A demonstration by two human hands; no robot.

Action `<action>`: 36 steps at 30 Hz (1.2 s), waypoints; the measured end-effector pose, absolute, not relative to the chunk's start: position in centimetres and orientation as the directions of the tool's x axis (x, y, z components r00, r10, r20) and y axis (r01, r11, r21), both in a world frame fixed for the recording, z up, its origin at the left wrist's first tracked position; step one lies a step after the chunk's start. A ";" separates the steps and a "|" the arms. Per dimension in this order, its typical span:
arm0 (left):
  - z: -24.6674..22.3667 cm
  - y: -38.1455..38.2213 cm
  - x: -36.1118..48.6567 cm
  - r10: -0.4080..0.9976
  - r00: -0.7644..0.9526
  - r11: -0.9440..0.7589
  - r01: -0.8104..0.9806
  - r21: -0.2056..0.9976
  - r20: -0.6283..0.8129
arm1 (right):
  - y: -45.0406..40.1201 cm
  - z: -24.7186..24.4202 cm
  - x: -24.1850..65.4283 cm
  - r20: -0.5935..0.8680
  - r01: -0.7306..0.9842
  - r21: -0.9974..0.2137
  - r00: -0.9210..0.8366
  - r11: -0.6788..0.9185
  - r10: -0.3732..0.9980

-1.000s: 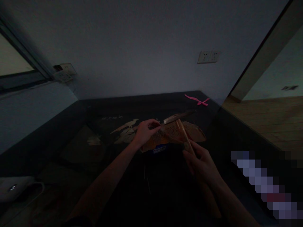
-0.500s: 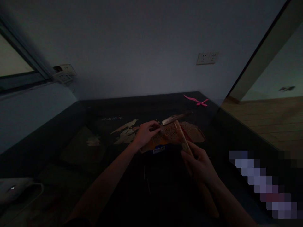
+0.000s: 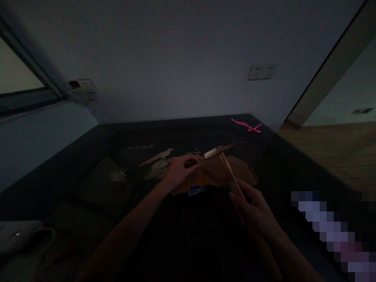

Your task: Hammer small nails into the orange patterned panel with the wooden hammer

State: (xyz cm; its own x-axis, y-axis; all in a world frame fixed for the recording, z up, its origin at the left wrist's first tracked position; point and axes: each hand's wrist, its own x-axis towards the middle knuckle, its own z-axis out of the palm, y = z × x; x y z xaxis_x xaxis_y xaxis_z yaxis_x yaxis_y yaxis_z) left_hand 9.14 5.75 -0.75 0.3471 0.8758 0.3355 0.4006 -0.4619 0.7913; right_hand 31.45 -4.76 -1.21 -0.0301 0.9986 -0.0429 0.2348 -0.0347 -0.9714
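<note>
My right hand (image 3: 253, 203) is wrapped round the wooden handle of a hammer (image 3: 227, 166). The hammer's metal head is raised over a brown, dark-spotted piece with a wavy front edge (image 3: 214, 171), whose kind I cannot make out. At that piece's left part is my left hand (image 3: 179, 170), thumb and forefinger brought together at the tips. Whatever they pinch is too small and dark to tell. A blue-and-white label (image 3: 196, 191) shows under the front edge of the spotted piece.
The dark table (image 3: 164, 131) carries a pale bird picture (image 3: 158, 156) and writing. A pink ribbon (image 3: 253, 128) lies at the back right corner. At lower left is a white object with a cord (image 3: 20, 235). Wall sockets (image 3: 261, 72) sit above; a pixelated patch covers the lower right.
The view has shifted slightly. The hammer head is a little lower, and my left hand has moved slightly left along the spotted piece. A red patch behind the handle no longer shows.
</note>
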 end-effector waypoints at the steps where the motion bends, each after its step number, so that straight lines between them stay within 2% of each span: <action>1: -0.9 5.8 9.1 0.877 0.344 -0.459 0.394 0.796 0.335 | -4.8 -1.2 31.4 -0.054 0.236 -0.971 -0.026 -0.047 0.998; 7: -1.3 6.0 9.0 0.870 0.369 -0.468 0.407 0.785 0.328 | -4.8 0.0 31.4 -0.012 0.333 -0.943 -0.072 0.012 0.997; 15: -1.0 6.1 9.2 0.887 0.356 -0.428 0.396 0.813 0.293 | -4.5 6.4 32.0 0.190 0.529 -0.801 -0.218 0.279 0.957; 22: -1.7 6.5 8.9 0.904 0.344 -0.385 0.402 0.831 0.253 | -3.6 6.6 31.3 0.061 0.672 -0.676 -0.360 0.304 0.931; 29: -0.7 5.9 9.2 0.904 0.336 -0.393 0.407 0.824 0.266 | -4.3 8.0 31.1 0.156 0.663 -0.665 -0.326 0.343 0.932; 36: -1.3 6.2 9.2 0.903 0.354 -0.377 0.386 0.842 0.242 | -3.7 7.3 31.2 0.120 0.692 -0.626 -0.369 0.359 0.921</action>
State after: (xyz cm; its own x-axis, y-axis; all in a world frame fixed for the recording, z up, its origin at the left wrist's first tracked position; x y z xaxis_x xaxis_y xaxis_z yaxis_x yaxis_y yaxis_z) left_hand 9.19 6.24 -1.28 0.3544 0.9033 0.2419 0.3858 -0.3769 0.8421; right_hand 31.23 -3.68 7.35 -0.3693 0.9215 0.1205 0.6923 0.3592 -0.6259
